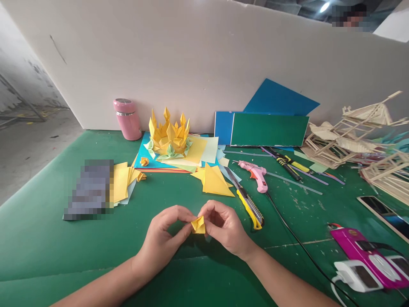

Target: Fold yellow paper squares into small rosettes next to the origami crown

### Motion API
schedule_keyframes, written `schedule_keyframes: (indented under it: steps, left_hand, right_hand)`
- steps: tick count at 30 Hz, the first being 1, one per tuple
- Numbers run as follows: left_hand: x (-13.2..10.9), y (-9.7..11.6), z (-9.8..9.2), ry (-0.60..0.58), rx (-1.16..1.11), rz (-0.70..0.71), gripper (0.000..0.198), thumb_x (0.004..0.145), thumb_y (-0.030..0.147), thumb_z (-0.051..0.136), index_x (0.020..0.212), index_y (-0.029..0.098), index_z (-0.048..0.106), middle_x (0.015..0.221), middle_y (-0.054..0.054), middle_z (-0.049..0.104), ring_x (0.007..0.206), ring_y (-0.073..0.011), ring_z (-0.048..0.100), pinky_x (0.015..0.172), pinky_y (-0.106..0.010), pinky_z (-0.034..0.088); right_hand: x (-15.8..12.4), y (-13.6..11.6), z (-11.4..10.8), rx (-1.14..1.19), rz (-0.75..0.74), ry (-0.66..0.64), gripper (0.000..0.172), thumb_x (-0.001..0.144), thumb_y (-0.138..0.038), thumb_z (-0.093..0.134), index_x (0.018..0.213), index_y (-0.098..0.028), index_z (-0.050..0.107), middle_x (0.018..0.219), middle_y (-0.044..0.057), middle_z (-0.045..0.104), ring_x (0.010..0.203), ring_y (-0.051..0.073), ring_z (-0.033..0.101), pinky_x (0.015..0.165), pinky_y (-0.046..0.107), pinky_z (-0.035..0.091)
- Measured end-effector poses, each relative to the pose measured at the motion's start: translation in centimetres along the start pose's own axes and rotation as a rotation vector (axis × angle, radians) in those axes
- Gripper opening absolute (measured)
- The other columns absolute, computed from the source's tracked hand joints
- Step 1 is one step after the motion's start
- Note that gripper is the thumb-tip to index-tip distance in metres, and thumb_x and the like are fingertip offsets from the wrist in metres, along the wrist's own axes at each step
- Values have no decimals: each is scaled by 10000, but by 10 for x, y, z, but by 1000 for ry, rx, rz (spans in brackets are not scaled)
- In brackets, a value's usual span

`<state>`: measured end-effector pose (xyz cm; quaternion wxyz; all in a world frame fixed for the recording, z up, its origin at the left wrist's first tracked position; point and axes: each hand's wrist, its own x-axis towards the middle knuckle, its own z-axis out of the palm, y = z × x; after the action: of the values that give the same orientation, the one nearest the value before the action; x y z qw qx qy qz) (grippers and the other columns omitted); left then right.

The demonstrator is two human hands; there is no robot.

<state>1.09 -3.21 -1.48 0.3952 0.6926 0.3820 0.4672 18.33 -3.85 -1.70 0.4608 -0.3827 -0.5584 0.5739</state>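
Note:
Between my two hands is a small piece of folded yellow paper (198, 226), held just above the green tabletop. My left hand (166, 232) pinches its left side between thumb and fingers. On the other side, my right hand (225, 226) grips the right edge the same way. Beyond them lie loose yellow paper sheets (215, 181), some with folds. A yellow paper crown (169, 136) with pointed tips and pale green leaf shapes stands farther back on stacked coloured paper. A small folded orange-yellow paper piece (144, 161) sits in front of it.
Right of my hands lie a yellow utility knife (251, 209) and a pink glue gun (255, 172) with its cord. A magenta power strip (367, 256), a phone (386, 215) and wooden stick models (345, 136) are farther right. A pink flask (128, 121) stands back left.

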Motion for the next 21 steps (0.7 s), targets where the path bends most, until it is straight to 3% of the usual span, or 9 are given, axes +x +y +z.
schedule_keyframes:
  steps: [3, 7, 11, 16, 21]
  left_hand:
    - [-1, 1, -1, -2, -15, -69, 128, 730, 101, 597, 708, 198, 676, 733, -23, 711, 677, -147, 654, 646, -232, 531]
    - [1, 6, 1, -42, -200, -383, 54, 723, 230, 659, 714, 179, 675, 685, -25, 717, 618, -147, 646, 592, -242, 535]
    - [6, 7, 3, -20, -362, -591, 191, 651, 315, 745, 678, 155, 644, 574, 4, 667, 500, -102, 570, 478, -200, 473]
    - [9, 5, 2, 143, -379, -565, 205, 629, 315, 757, 666, 164, 623, 604, 29, 645, 473, -74, 549, 468, -181, 469]
    - [5, 3, 3, 181, -198, -346, 71, 653, 230, 707, 658, 177, 659, 692, -3, 664, 610, -122, 619, 576, -220, 546]
  right_hand:
    - [0, -1, 1, -27, 16, 28, 224, 756, -387, 669, 752, -194, 556, 648, -32, 514, 492, 82, 480, 452, 203, 421]
    - [0, -3, 3, -52, 25, 54, 229, 723, -354, 704, 743, -190, 545, 625, -41, 506, 491, 75, 467, 451, 194, 405]
    - [4, -1, 2, 75, 109, 32, 316, 679, -397, 747, 802, -194, 538, 634, -56, 490, 513, 76, 490, 480, 193, 428]
    - [6, -1, 1, 110, 72, 137, 329, 706, -467, 711, 764, -188, 547, 682, -42, 493, 585, 81, 482, 557, 203, 454]
    - [3, 0, 4, 95, 113, 60, 350, 650, -455, 758, 758, -182, 566, 645, -42, 517, 570, 86, 471, 521, 200, 420]
